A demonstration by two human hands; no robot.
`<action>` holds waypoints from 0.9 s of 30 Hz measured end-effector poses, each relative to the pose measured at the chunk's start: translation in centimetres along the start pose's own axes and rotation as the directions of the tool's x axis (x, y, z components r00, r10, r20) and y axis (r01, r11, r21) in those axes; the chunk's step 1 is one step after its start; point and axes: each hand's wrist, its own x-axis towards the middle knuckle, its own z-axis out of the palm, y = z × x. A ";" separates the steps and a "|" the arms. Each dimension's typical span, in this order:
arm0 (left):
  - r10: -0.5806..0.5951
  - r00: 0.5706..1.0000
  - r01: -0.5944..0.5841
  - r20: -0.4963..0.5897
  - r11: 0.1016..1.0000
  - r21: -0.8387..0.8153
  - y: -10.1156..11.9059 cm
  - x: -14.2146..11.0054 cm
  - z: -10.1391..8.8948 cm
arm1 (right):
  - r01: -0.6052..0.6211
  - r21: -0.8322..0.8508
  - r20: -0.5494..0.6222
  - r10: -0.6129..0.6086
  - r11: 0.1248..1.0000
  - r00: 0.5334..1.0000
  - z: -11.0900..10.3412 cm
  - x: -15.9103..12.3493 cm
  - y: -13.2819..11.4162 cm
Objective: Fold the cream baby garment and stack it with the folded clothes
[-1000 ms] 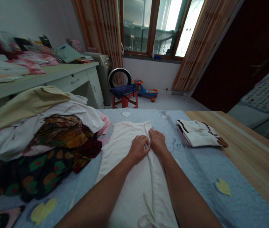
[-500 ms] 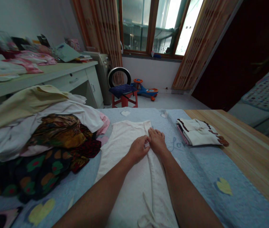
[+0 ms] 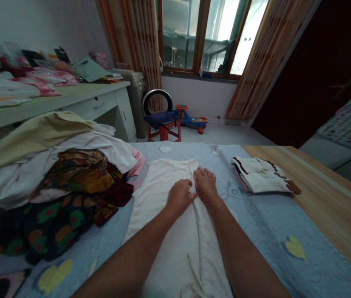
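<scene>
A white garment (image 3: 159, 190) lies spread on the blue cloth, with a strip folded over along its right side. A thin tie (image 3: 194, 273) rests on its lower part. My left hand (image 3: 180, 195) is closed, its curled fingers pinching the garment at the inner edge of the folded strip. Right beside it, my right hand (image 3: 205, 182) lies with extended fingers on the strip, pressing it down. The two hands nearly touch, and the cloth between them is partly hidden.
On the left is a heap of loose clothes (image 3: 79, 165). To the right sits a folded stack of clothes (image 3: 262, 176). A blue cloth with hearts (image 3: 256, 236) covers part of the wooden table (image 3: 324, 198). Beyond stand a red stool (image 3: 163, 132) and a toy car (image 3: 190, 120).
Both hands stay at almost the same place on the folded strip. The left fingers have shifted very slightly. The whole view has moved a little.
</scene>
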 end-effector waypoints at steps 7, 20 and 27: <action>-0.051 0.999 0.050 0.009 0.999 0.020 0.1 0.0 -0.1 | 0.088 0.061 0.006 -0.088 0.994 0.996 -0.6 0.5 -0.3; -0.131 0.991 0.130 0.005 0.989 0.070 0.5 -0.1 -0.3 | 0.058 0.040 0.017 -0.059 0.997 0.998 -0.5 0.3 -0.6; -0.091 0.996 0.089 0.026 0.994 0.060 0.4 -0.2 -0.6 | 0.056 0.015 0.027 -0.056 0.998 0.998 -0.2 0.4 -0.6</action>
